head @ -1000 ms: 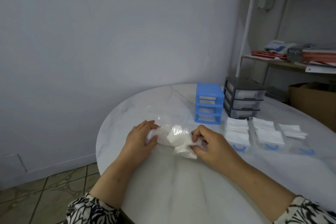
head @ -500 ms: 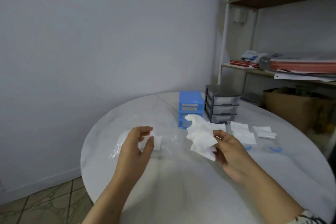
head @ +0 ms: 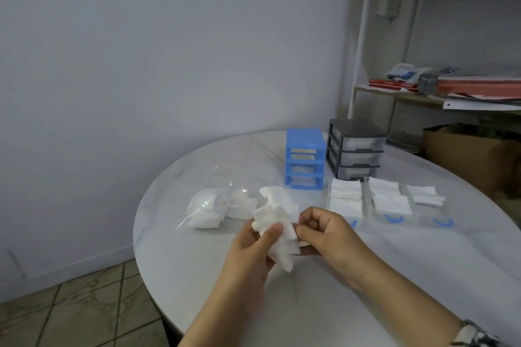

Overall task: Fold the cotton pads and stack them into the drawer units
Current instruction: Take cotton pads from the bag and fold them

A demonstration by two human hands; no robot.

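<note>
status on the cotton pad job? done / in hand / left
Done: three clear drawers pulled out in front of the units hold stacked pads; the right one has only a few. In hand: left hand and right hand both grip a loose bunch of pads. Left: more pads in the plastic bag, and the blue drawer unit frame sits with open slots.

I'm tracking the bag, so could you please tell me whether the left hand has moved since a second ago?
Yes. The left hand has left the clear plastic bag on the round white table and moved rightward to grip the bunch of white cotton pads.
</note>
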